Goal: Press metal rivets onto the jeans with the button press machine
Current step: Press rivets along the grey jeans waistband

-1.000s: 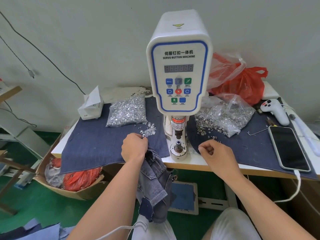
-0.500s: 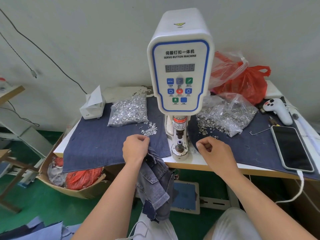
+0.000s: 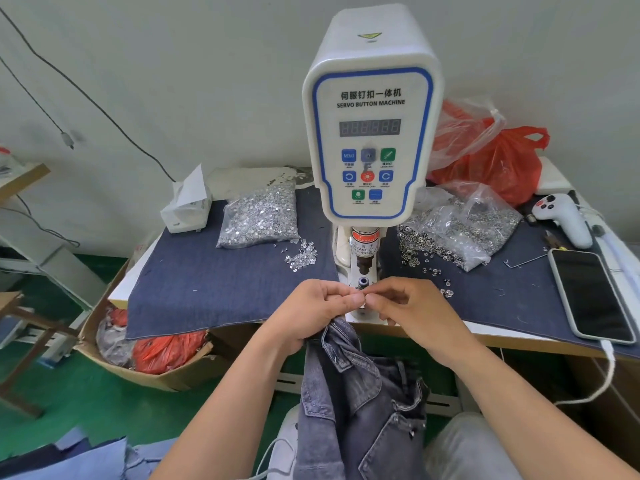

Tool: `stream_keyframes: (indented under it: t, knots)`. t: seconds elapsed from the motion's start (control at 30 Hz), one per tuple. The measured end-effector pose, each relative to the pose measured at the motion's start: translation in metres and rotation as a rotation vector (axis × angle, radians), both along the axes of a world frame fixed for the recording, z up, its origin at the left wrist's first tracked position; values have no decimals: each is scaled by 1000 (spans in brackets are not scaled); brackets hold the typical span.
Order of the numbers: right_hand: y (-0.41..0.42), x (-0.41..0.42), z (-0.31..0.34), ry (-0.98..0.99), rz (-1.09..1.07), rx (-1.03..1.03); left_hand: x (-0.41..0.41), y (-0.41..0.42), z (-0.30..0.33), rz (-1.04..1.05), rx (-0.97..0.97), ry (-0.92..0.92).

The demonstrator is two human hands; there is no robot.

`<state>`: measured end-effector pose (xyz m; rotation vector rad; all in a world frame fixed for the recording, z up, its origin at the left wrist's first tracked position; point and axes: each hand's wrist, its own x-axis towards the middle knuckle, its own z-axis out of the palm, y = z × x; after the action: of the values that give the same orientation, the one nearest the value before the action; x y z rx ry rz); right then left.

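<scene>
The person's 2 hands meet right in front of the press (image 3: 370,133), just below its metal punch. The left hand (image 3: 318,311) is curled, with its thumb and finger tips pinched together. It also grips the top edge of the jeans (image 3: 360,403) under its palm. The right hand (image 3: 412,310) is curled too, and its finger tips touch the left ones. Something tiny may be pinched between them, but it is too small to tell. The grey jeans hang down from the table (image 3: 491,336) edge onto the person's lap.

A bag of shiny rivets (image 3: 259,220) lies on the blue cloth (image 3: 207,285) left of the press, with a few loose ones beside it. Another bag (image 3: 460,230) lies on the right. A phone (image 3: 592,296) rests at the far right.
</scene>
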<state>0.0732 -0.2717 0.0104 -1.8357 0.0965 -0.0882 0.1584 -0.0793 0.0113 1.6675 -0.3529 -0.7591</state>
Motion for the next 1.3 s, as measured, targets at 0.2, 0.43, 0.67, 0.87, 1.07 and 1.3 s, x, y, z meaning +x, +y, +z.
stream_keyframes:
  t: [0.2, 0.43, 0.67, 0.87, 1.07, 1.3]
  knots:
    - [-7, 1, -1, -13, 0, 132, -4, -8, -4, 36, 8, 60]
    - [-9, 6, -3, 88, 29, 147, -6, -11, -8, 79, 26, 69]
    - [-14, 32, 8, -24, -91, -408, -6, -3, -6, 139, 30, 29]
    - [-16, 45, 8, -58, 7, -582, -9, 5, -10, 142, 36, 19]
    - [-18, 50, 10, -89, 28, -687, -12, 9, -14, 139, 35, 36]
    - [-19, 53, 13, -89, 58, -744, -11, 10, -12, 168, 20, 37]
